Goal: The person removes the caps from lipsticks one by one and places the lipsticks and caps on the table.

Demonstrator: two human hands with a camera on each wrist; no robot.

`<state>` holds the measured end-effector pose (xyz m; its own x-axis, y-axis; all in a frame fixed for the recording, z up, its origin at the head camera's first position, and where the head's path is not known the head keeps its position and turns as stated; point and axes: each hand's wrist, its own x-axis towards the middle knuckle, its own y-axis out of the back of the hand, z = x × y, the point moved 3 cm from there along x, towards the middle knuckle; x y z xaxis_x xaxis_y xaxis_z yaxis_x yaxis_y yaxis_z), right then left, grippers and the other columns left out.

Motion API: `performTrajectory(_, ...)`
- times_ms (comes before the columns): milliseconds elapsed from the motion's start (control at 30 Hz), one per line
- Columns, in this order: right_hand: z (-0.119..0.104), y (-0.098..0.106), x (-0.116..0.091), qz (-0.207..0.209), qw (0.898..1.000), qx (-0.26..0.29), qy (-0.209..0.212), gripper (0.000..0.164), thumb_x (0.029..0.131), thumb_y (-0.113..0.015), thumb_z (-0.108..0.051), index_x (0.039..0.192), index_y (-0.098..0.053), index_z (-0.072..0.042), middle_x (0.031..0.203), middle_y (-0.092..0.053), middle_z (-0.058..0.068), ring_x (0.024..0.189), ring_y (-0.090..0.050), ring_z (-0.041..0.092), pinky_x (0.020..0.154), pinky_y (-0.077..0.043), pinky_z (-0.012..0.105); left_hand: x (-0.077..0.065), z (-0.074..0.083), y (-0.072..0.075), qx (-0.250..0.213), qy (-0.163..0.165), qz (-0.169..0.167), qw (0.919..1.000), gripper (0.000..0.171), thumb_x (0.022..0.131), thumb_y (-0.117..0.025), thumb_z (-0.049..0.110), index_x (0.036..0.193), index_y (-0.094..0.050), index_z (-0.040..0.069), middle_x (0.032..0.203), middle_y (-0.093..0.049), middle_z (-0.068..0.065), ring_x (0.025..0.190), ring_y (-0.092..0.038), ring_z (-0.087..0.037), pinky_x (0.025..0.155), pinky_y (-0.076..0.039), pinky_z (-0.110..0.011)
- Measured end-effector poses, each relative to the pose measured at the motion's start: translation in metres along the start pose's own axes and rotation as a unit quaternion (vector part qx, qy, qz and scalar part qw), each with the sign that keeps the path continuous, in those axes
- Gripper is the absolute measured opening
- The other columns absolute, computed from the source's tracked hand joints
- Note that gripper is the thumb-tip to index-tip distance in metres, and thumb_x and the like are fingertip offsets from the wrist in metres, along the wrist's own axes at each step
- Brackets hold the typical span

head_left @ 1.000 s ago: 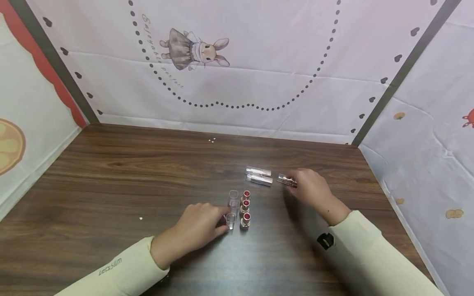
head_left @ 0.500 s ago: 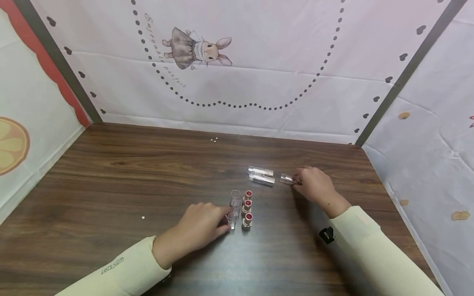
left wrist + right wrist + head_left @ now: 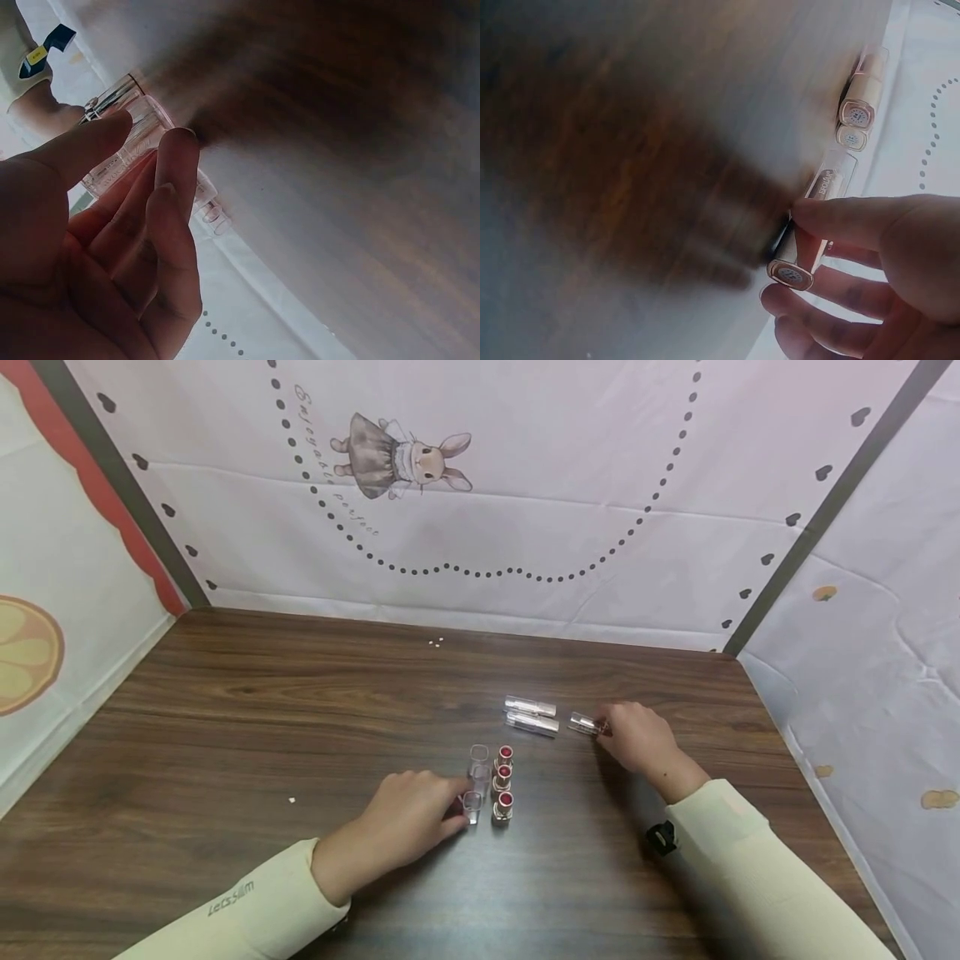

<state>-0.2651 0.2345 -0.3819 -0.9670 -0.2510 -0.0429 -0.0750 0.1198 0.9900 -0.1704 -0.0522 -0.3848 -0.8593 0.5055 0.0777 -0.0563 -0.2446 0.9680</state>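
Note:
My left hand (image 3: 408, 814) pinches the nearest of three clear lipstick caps (image 3: 472, 804), which stand in a row. In the left wrist view, thumb and fingertips lie on either side of the clear cap (image 3: 154, 124). Just right of the caps, three uncapped lipsticks (image 3: 502, 811) with red tips stand upright in a matching row. Farther right, my right hand (image 3: 637, 739) grips the base end of a lipstick (image 3: 583, 723) lying on its side, its clear-capped end pointing left. The right wrist view shows thumb and fingers around this lipstick (image 3: 791, 274).
Two more lipsticks (image 3: 531, 723) lie side by side, left of the one in my right hand. Small white bits (image 3: 436, 643) lie near the back of the wooden table (image 3: 337, 693). Patterned cloth walls (image 3: 555, 460) enclose the back and both sides.
My right hand has slid slightly right along the lying lipstick, so more of its capped end shows. The left hand stays at the caps. The head view has shifted a little.

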Motion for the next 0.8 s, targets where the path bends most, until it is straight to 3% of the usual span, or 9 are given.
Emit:
performTrajectory(367,-0.011,0.003,-0.012,0.028,0.999,0.028,0.012,0.018,0.089,-0.074,-0.012,0.105,-0.074,-0.004,0.097,-0.074,0.010,0.088,-0.070,0.024,0.077,-0.056,0.045,0.001,0.001,-0.002,0.009,-0.002,0.002,1.0000,0.018,0.081,-0.081,0.031,0.088,-0.068,0.021,0.071,-0.067,0.011,0.063,-0.063,-0.013,0.051,-0.044,-0.035)
performTrajectory(800,-0.040,0.019,-0.043,0.097,0.990,0.060,0.077,0.019,0.083,-0.079,-0.009,0.102,-0.074,-0.007,0.091,-0.071,0.004,0.081,-0.068,0.018,0.071,-0.056,0.039,0.002,0.001,-0.002,0.002,0.006,-0.004,1.0000,0.019,0.080,-0.082,0.031,0.088,-0.069,0.021,0.070,-0.067,0.011,0.061,-0.062,-0.014,0.050,-0.042,-0.036)
